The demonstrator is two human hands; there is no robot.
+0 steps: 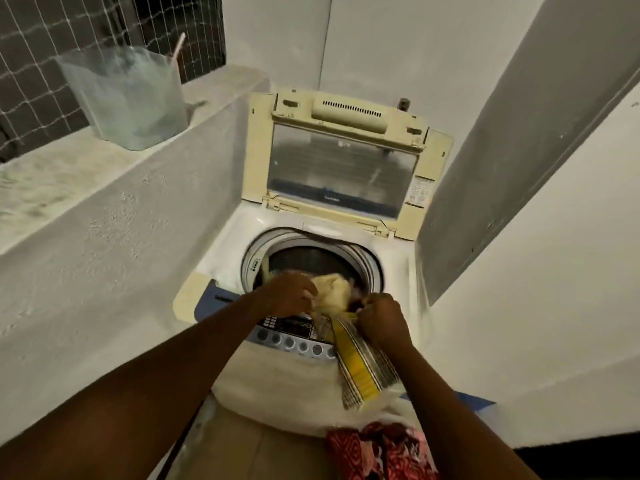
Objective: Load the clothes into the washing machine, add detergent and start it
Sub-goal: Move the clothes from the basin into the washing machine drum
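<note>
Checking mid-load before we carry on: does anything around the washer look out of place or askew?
One thing: the yellow striped cloth hangs out of the drum over the control panel, covering its right end. Both hands, left hand and right hand, grip the clothes. The lid stands open; nothing looks spilled.

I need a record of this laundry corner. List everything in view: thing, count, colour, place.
washing machine: one, white, against the far wall
lid: one, yellowed cream, raised open
control panel: one, blue with round buttons, front edge
yellow cloth: one, pale yellow, at the drum mouth
striped cloth: one, yellow and grey, hanging over the front
patterned clothes: one heap, red, bottom of the view
plastic container: one, clear, on the ledge
ledge: one, white, left
hands: left hand and right hand, both gripping cloth
</note>
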